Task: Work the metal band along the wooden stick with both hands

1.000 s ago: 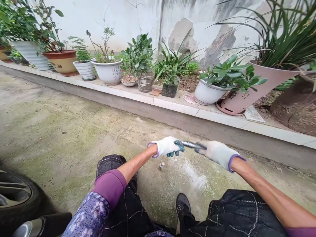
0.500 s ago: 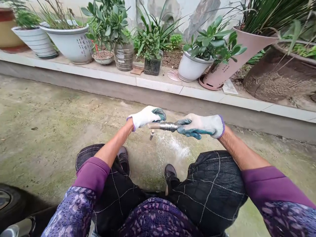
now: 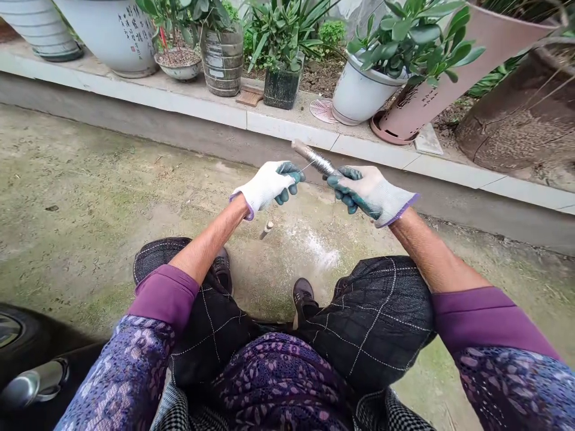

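My right hand [image 3: 359,190], in a white glove with green-coated fingers, is wrapped round the lower end of a wooden stick [image 3: 300,146]. Shiny thin wire [image 3: 321,163] is wound round the stick's middle; its bare end points up and left. A single strand runs from the winding to my left hand [image 3: 274,184], gloved alike, whose thumb and fingers pinch it. Below the left hand shows a short wooden peg [image 3: 266,230]; whether it hangs or rests on the ground, I cannot tell.
Beyond the hands runs a low tiled ledge [image 3: 287,127] with several potted plants, among them a white pot [image 3: 366,93] and a pink pot [image 3: 422,108]. White powder [image 3: 318,248] marks the concrete ground. A metal mug [image 3: 33,383] is at lower left.
The stick has swung from nearly level to slanting, its bare end raised. Both hands have risen, and wire now stretches between the stick and my left hand. The view has shifted too.
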Motion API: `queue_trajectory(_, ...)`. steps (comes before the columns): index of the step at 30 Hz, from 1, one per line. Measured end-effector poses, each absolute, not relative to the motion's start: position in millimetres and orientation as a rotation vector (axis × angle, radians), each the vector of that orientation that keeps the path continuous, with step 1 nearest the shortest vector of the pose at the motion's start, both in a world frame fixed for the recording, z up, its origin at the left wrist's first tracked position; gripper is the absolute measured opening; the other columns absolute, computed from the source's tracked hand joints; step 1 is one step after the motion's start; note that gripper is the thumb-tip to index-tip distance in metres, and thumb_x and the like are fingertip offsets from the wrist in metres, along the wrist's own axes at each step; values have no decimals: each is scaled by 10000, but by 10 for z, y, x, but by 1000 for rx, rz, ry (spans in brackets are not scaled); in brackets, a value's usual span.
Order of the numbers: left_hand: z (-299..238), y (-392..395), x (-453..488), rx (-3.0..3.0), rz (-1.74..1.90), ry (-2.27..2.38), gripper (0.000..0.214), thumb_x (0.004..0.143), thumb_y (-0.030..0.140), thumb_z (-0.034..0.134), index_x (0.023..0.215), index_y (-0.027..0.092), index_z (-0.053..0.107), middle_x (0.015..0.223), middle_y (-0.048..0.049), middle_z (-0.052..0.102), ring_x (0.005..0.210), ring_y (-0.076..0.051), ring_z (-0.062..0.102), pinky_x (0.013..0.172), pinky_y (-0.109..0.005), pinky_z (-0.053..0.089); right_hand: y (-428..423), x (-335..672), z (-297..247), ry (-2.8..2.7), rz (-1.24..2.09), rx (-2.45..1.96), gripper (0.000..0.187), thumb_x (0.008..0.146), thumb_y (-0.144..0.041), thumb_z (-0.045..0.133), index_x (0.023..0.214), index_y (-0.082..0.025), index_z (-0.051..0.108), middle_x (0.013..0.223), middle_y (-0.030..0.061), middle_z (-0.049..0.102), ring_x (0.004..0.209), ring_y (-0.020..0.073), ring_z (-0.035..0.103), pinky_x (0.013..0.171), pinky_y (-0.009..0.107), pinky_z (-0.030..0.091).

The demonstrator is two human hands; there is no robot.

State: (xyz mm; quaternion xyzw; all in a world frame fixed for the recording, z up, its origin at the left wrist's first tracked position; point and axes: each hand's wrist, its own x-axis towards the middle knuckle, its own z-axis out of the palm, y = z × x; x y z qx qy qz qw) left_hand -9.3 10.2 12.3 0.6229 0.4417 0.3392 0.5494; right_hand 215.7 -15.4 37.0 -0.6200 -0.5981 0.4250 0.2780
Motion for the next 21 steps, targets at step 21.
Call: queue_trajectory(21, -123, 60, -158, 1514, 655, 1091, 137, 784, 150, 602, 886, 130, 691, 586, 19, 605, 452, -77, 533, 448, -179, 433, -260, 2033, 452, -1803, 1681, -1392, 420, 758, -438, 702, 1042, -138, 628, 600, -53, 465, 409, 63, 383, 327, 193, 355)
